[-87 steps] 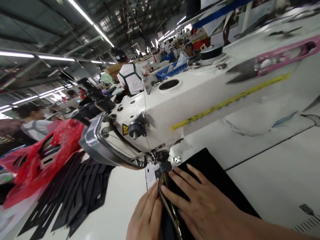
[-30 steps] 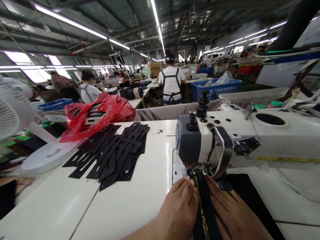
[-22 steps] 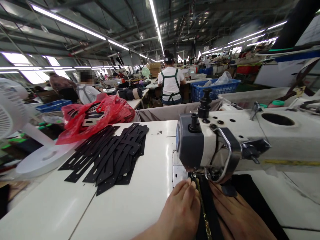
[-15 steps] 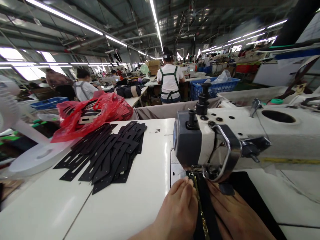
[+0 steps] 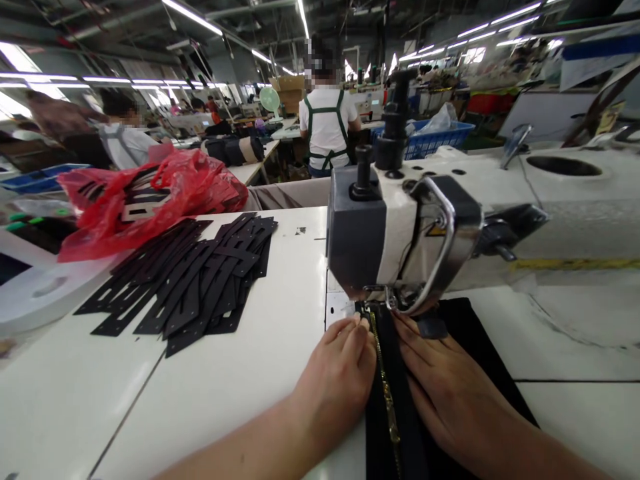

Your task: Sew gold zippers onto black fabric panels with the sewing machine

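Black fabric (image 5: 480,347) with a gold-toothed zipper (image 5: 387,393) lies under the needle area of a white and grey sewing machine (image 5: 357,233). Left of the zipper, my left hand (image 5: 340,367) has its fingers pinched on the fabric's edge, close to the presser foot. My right hand (image 5: 450,380) rests flat on the black fabric right of the zipper, fingers stretched toward the foot and fingertips partly hidden beneath the machine head.
Black slotted strips (image 5: 200,280) lie piled on the white table (image 5: 225,413) at left. Behind them is a red plastic bag (image 5: 165,193). A person in a white shirt (image 5: 327,123) stands beyond the table, near a blue basket (image 5: 440,137).
The view has shifted, so the machine, strips and bag appear higher and farther left. Both hands keep their places beside the zipper.
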`<state>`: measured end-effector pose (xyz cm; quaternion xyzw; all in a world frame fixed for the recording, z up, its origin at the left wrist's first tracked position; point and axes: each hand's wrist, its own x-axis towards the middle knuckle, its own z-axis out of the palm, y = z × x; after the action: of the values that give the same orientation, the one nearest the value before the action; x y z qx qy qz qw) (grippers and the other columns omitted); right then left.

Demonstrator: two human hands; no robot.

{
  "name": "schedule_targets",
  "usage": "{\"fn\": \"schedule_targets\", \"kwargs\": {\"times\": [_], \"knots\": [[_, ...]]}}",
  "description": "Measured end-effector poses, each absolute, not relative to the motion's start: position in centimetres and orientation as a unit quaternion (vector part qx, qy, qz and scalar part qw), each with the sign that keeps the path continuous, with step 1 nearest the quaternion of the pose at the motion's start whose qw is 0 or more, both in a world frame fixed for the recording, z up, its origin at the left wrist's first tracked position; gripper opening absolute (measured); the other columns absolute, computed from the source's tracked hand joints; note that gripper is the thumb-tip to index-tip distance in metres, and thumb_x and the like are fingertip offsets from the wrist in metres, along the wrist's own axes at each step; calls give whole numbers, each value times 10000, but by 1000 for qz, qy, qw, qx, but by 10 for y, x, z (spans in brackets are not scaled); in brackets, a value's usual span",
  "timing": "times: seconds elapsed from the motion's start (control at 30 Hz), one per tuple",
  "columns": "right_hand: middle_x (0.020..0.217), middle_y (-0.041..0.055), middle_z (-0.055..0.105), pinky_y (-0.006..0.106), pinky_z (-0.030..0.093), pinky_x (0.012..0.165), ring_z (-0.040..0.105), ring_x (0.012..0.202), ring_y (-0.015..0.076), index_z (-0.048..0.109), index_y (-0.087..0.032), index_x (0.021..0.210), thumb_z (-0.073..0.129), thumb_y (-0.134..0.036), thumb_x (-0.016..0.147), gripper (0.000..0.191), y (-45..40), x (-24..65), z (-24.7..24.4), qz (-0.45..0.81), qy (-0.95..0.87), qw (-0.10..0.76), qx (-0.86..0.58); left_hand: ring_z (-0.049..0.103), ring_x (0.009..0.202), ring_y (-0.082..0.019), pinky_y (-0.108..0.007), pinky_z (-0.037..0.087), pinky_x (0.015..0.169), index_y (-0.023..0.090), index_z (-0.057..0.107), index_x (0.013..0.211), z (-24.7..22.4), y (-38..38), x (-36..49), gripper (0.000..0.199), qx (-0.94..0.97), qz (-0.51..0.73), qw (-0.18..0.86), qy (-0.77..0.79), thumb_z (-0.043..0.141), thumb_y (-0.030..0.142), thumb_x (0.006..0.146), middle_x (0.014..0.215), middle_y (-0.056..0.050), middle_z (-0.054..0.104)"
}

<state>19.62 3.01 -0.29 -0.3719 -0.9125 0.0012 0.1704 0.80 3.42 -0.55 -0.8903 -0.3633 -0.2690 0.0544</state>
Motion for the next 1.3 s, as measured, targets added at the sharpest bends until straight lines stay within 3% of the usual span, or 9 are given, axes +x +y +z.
{"fn": "schedule_targets", "kwargs": {"times": [0.4,0.6,0.8,1.0,1.3], "knots": [[1263,150,530,466,345,1019,475,1185,228,348,-106,1362,406,-142,838,528,38,196,-10,-46,-917,189,-347,584,919,-223,-393,509,889,65,586,896,-4,44,6,238,-894,-262,65,-357,348,66,914,859,-116,591],[1310,147,488,484,352,1023,413,1244,232,327,-114,1377,395,-139,861,521,47,196,-9,-43,-913,195,-355,596,874,-223,-370,544,814,73,602,889,0,50,5,247,-890,-252,38,-379,365,128,933,869,-122,603],[1346,157,446,463,388,1001,369,1278,240,252,-69,1409,394,-144,828,602,13,202,-12,-108,-914,196,-338,616,988,-212,-379,499,938,65,601,998,-2,20,-3,283,-893,-283,81,-340,327,109,943,1042,-138,646],[1386,147,393,455,394,1000,309,1310,251,269,-62,1404,406,-129,797,626,6,202,-17,-111,-920,170,-335,628,978,-213,-379,502,942,69,622,935,-6,20,-3,290,-897,-286,93,-325,335,108,945,1009,-122,663],[1303,167,490,466,415,981,455,1212,246,346,-73,1369,413,-109,798,576,23,199,-8,-75,-915,193,-345,623,952,-201,-392,500,937,85,607,931,-2,40,-4,235,-901,-287,65,-319,372,98,927,935,-115,646]]}}
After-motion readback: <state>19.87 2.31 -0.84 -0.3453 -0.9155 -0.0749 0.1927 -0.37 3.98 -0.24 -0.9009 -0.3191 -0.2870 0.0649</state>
